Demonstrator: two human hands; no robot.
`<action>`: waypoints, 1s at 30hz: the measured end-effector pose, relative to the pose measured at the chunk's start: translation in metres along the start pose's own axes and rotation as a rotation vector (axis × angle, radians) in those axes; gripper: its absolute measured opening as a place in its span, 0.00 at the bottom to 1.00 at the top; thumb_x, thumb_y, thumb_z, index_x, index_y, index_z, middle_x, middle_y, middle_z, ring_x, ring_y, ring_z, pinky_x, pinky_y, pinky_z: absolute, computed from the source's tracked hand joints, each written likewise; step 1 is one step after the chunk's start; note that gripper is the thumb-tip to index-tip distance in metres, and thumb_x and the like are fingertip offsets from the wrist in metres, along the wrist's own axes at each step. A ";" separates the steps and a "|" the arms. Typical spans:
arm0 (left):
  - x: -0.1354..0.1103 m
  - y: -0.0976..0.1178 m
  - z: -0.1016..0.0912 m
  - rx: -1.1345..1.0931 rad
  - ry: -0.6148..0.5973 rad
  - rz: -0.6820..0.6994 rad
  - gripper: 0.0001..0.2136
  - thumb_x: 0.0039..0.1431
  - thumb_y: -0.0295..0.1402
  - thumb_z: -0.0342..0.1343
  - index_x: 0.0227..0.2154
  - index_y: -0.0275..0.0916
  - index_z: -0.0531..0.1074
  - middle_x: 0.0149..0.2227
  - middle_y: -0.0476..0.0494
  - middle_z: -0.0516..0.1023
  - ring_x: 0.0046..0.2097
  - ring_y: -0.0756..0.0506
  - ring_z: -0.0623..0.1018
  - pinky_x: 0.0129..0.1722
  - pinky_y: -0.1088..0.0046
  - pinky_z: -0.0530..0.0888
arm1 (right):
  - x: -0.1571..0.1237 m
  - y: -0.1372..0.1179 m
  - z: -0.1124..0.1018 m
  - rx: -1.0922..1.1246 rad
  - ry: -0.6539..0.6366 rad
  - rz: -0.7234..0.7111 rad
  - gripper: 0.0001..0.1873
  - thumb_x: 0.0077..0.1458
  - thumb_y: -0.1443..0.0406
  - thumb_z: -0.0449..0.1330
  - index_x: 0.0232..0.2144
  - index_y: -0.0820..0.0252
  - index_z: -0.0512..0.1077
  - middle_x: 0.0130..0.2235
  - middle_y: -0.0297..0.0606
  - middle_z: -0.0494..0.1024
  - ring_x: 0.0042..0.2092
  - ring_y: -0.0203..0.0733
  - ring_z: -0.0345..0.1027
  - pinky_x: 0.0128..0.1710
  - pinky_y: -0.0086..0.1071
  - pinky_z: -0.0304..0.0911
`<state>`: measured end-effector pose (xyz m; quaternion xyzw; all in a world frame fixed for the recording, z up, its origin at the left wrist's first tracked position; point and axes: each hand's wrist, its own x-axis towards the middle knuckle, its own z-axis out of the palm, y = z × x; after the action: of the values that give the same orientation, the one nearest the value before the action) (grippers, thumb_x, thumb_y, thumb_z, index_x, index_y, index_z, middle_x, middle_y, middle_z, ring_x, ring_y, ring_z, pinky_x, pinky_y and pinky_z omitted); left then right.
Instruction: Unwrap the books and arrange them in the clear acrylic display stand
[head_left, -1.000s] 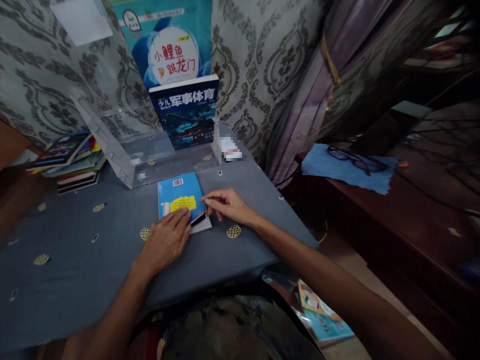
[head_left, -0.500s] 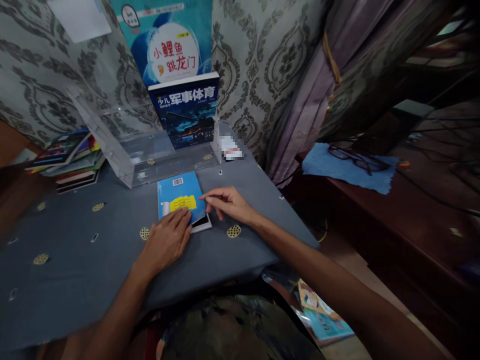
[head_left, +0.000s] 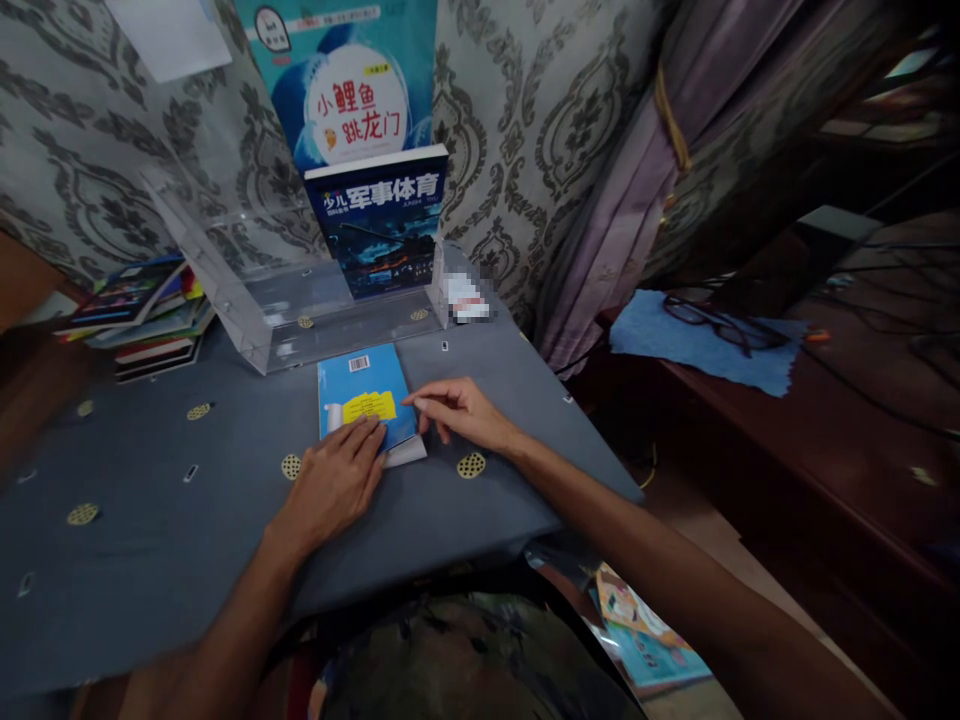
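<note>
Blue paperback lying flat on the grey-blue tablecloth, barcode up top, yellow label mid-cover, so prob. back cover up. L hand spread flat on the lower half, fingers pressing down, no pinch. R hand loosely curled, not pinching anything; fingertips right at the book's R edge, contact hard to call from here. White edge poking out under the lower R corner, can't tell if it's a sheet or another item.

Handling: looks light, thin, soft cover, so it'll flex easily. Glossy face, likely slippery under flat fingers; cloth underneath should give some drag. Best hold: thumb and fingers on the long R edge, or the spine if it's the other side.

Around it: clear acrylic stand just behind, w/ navy military-sports book upright and teal book behind that. That stand is the main obstacle straight ahead. Stack of books far L. Blue cloth w/ glasses off R, past the table edge.
</note>
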<state>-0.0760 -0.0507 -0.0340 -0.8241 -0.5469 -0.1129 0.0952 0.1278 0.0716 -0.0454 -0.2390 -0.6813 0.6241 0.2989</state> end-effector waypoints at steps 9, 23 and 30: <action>0.000 -0.001 0.000 -0.005 0.033 0.007 0.19 0.72 0.36 0.41 0.55 0.35 0.73 0.55 0.32 0.77 0.56 0.37 0.77 0.52 0.56 0.78 | 0.002 0.003 0.002 -0.020 0.047 -0.003 0.21 0.58 0.53 0.61 0.43 0.64 0.79 0.25 0.33 0.78 0.18 0.27 0.60 0.18 0.23 0.57; -0.003 0.000 0.002 0.016 -0.023 -0.025 0.22 0.69 0.45 0.49 0.56 0.35 0.70 0.58 0.35 0.75 0.56 0.36 0.76 0.51 0.55 0.78 | 0.001 0.003 0.005 0.011 0.007 -0.012 0.20 0.60 0.54 0.60 0.44 0.64 0.79 0.28 0.35 0.80 0.18 0.26 0.60 0.18 0.24 0.57; -0.004 0.000 0.006 0.018 0.008 -0.026 0.20 0.69 0.44 0.49 0.55 0.37 0.70 0.57 0.35 0.76 0.56 0.37 0.76 0.51 0.56 0.78 | 0.000 0.009 0.011 -0.069 -0.069 0.003 0.18 0.58 0.56 0.60 0.41 0.64 0.79 0.28 0.36 0.79 0.20 0.28 0.62 0.16 0.22 0.58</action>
<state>-0.0764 -0.0524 -0.0404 -0.8156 -0.5581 -0.1125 0.1036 0.1197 0.0652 -0.0546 -0.2287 -0.7119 0.6085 0.2658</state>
